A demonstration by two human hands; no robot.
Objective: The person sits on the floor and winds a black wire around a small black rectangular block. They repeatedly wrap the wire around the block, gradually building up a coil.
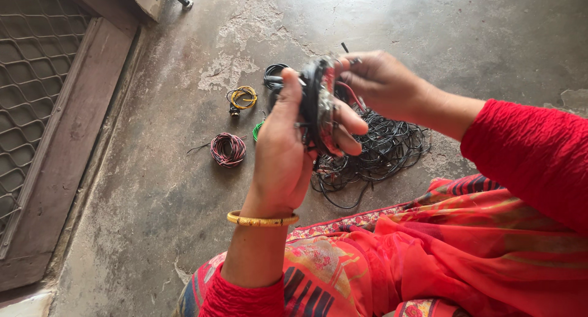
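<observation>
My left hand (282,151) grips a bundle of wires (320,102), black and red, held upright above the floor. My right hand (383,84) pinches the top of the same bundle from the right side. A gold bangle (262,219) circles my left wrist. Beneath the hands a loose heap of black wire (383,148) lies on the concrete floor (153,188).
Small wire coils lie on the floor: red-and-black (228,149), yellow (242,98), black (274,75), and a green one (257,131) partly hidden. A wooden door frame with metal mesh (37,84) stands at left. Red patterned cloth (465,249) covers my lap.
</observation>
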